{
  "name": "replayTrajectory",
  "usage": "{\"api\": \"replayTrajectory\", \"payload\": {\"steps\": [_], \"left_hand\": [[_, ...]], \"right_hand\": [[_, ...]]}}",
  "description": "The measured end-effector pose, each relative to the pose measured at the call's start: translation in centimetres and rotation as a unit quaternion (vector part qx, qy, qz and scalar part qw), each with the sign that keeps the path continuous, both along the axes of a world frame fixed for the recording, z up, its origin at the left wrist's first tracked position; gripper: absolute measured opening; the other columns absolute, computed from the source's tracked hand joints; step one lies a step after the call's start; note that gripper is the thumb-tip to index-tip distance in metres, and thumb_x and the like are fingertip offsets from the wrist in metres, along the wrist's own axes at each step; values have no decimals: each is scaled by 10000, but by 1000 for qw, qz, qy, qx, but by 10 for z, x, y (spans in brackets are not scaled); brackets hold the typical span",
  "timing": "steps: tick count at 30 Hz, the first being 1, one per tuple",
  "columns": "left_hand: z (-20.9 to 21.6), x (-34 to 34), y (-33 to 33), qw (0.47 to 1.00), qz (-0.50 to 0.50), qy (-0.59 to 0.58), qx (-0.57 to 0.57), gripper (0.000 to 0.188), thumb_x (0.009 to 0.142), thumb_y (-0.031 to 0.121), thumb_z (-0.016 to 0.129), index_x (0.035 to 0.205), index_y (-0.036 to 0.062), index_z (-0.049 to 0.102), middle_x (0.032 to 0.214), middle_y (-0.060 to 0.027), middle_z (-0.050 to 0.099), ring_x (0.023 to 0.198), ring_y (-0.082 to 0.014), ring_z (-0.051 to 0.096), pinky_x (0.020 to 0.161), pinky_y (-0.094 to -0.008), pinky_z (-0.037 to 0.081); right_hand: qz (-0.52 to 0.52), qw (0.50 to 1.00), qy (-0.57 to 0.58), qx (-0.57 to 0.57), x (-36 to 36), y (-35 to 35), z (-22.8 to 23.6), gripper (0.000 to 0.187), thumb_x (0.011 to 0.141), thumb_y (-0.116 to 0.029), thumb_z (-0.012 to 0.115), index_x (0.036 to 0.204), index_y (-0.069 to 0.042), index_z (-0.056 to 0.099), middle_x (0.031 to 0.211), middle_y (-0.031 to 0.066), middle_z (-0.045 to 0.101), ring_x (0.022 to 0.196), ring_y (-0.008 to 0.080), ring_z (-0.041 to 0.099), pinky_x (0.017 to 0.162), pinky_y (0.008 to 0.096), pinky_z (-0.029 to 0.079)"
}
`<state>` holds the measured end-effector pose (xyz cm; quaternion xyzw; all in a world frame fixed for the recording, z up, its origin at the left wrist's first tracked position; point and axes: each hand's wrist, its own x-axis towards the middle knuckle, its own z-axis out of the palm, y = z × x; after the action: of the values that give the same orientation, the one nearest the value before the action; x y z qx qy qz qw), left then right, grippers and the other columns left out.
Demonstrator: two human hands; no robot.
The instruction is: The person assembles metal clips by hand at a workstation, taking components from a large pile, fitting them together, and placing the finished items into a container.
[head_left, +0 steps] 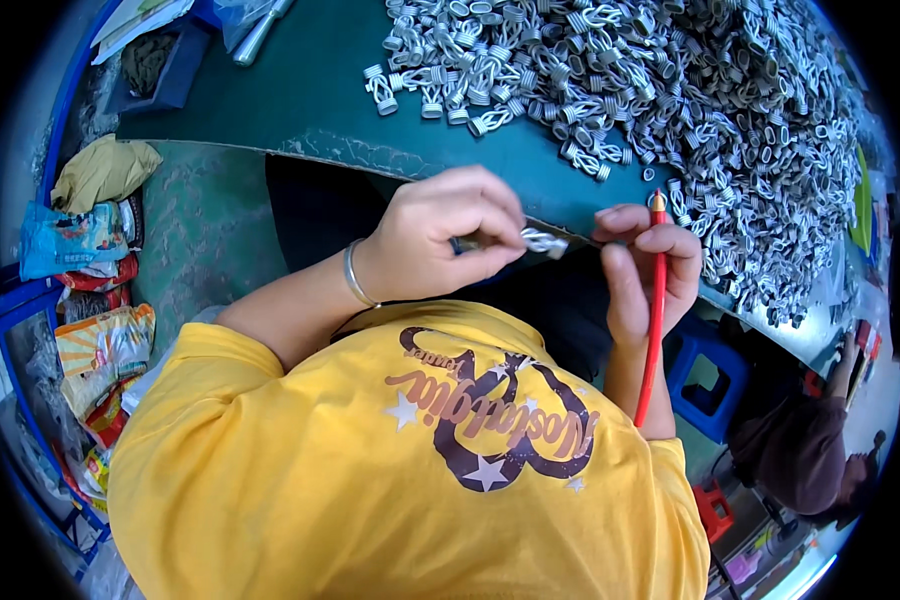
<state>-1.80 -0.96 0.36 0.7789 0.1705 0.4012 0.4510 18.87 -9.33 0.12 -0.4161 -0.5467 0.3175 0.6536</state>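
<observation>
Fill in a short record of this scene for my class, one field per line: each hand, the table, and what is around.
Left hand: holds a small metal piece at the fingertips
Right hand: holds a thin red stick, pointed end up in the picture
Table: green, with a large pile of metal pieces toward the right
Wrist: metal bracelet on the left
Floor, left side: bags
Right side: blue stool, another person in dark clothing

The bare left grip (450, 232) pinches thumb (492, 263) to fingers (485, 190), forearm (300, 305) slanting down-left from it; the bare right grip (660, 268), apart to its right, has curled fingers, thumb raised.
</observation>
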Motion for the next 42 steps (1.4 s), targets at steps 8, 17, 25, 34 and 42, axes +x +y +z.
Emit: {"api": "replayTrajectory", "payload": {"steps": [8, 17, 25, 34, 42], "left_hand": [[-32, -12, -16, 979, 7, 192, 71, 134, 744, 63, 714, 859, 18, 663, 923, -107, 639, 788, -238, 646, 685, -292, 539], [1, 5, -15, 949, -8, 1, -316, 327, 826, -23, 651, 1131, -54, 539, 851, -109, 645, 718, -138, 649, 622, -225, 529], [7, 16, -4, 924, -29, -26, -381, 222, 831, -22, 647, 1041, -64, 586, 912, -103, 623, 770, -125, 638, 654, -217, 531], [5, 16, -8, 961, 26, -46, -271, 240, 762, -92, 685, 977, -51, 586, 929, -91, 611, 808, -114, 627, 691, -209, 524], [3, 16, -4, 982, 4, -76, -174, 237, 741, -141, 665, 954, -63, 598, 1013, -141, 574, 886, -174, 625, 765, -269, 552]], "right_hand": [[-210, 918, -333, -48, 11, 31, 0, 236, 694, 17, 729, 860, -30, 568, 854, 97, 622, 729, 239, 582, 684, 299, 471], [-89, 991, -91, -44, 3, 21, 4, 346, 723, 142, 664, 921, -52, 457, 872, 127, 615, 808, 167, 590, 777, 269, 461], [16, 1000, -10, -4, -4, 14, 4, 376, 741, 128, 667, 960, -58, 426, 954, 171, 614, 834, 197, 597, 780, 301, 474], [54, 978, 137, -151, -8, 8, 11, 208, 856, 66, 574, 966, -49, 440, 954, 163, 607, 740, 156, 635, 611, 224, 513], [56, 994, 91, -39, -8, 10, -4, 356, 774, 161, 612, 991, -36, 410, 1025, 192, 560, 888, 261, 642, 763, 315, 544]]}}
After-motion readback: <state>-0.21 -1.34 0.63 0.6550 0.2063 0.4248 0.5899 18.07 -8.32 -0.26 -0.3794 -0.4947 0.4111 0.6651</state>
